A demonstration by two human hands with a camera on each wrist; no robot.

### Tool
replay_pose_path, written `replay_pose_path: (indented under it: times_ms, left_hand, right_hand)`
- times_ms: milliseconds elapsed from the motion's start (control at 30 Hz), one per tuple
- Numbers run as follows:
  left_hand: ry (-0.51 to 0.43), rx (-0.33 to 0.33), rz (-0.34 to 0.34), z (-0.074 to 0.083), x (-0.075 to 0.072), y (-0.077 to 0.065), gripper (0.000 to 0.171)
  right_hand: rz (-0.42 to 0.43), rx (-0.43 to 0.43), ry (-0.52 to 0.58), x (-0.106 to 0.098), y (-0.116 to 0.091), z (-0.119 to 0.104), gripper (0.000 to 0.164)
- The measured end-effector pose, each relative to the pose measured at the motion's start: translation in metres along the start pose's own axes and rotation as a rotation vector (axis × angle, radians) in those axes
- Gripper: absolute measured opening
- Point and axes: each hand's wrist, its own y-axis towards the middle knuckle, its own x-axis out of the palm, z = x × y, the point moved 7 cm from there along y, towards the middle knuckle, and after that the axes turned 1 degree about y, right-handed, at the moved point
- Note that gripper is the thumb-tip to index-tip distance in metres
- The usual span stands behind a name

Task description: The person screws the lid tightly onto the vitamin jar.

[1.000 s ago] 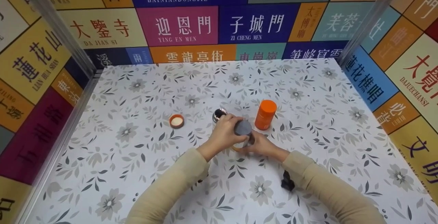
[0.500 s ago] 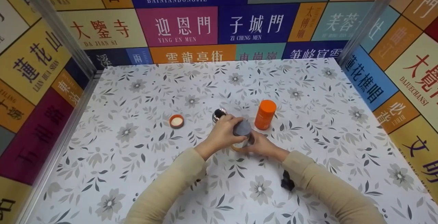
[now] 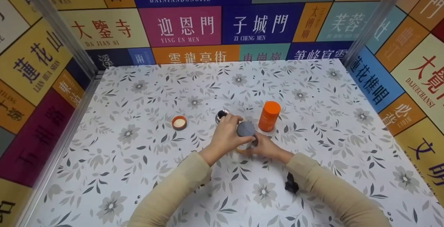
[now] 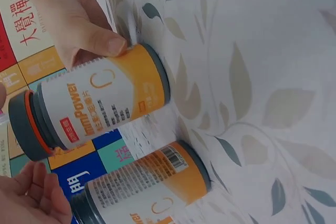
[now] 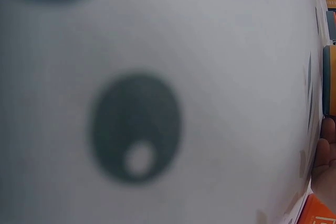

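Note:
My right hand (image 3: 269, 147) grips the body of a white-and-orange vitamin bottle (image 4: 100, 98) standing on the table, thumb along its side. Its dark grey cap (image 3: 246, 129) sits on top, an orange ring showing at its lower edge in the left wrist view. Around the cap my left hand (image 3: 223, 135) is spread loosely, its fingers (image 4: 39, 192) apart from the cap's side. Just left stands a matching bottle (image 4: 142, 187) without a cap, its shiny neck (image 3: 219, 117) showing behind my left hand. In the right wrist view only the edge of my right hand (image 5: 325, 156) shows.
An orange bottle (image 3: 269, 116) stands to the right, just beyond my right hand. A loose cap (image 3: 179, 122) lies inside up at the left. A black object (image 3: 291, 184) shows beside my right sleeve. Sign-covered walls (image 3: 180, 26) enclose the floral table (image 3: 166, 88).
My left fingers have loosened from around the cap and turned slightly away, so more of its top shows. My right hand and the bottle stay in place.

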Motion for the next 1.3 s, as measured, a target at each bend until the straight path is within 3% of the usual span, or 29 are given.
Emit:
replay_pose_path:
  times_ms: [167,333,700,833,967,1100,1300]
  left_hand:
    - [0.042,-0.009,-0.011,0.000,0.001,-0.001,0.055]
    - [-0.006,0.058,-0.075,0.001,0.000,0.000,0.055]
    - [-0.115,0.205,-0.203,0.002,0.000,-0.001,0.052]
    - [-0.187,0.158,-0.246,-0.001,0.003,-0.002,0.059]
    - [-0.155,0.047,-0.166,-0.005,0.004,-0.001,0.066]
    - [-0.045,0.006,-0.045,-0.002,0.001,-0.001,0.054]
    - [-0.016,0.019,-0.033,0.000,-0.002,0.000,0.047]
  right_hand:
    - [-0.005,-0.032,-0.001,0.001,-0.004,-0.013,0.079]
    - [-0.023,-0.037,0.045,-0.001,-0.010,-0.034,0.079]
    - [-0.004,-0.021,0.038,0.000,-0.001,-0.001,0.081]
    - [-0.011,-0.027,0.049,0.000,-0.001,0.000,0.083]
    - [-0.016,-0.027,0.043,0.000,-0.002,-0.001,0.085]
    - [-0.025,-0.032,0.057,0.001,-0.001,-0.002,0.083]
    - [-0.016,-0.026,0.064,0.001,-0.001,-0.001,0.083]
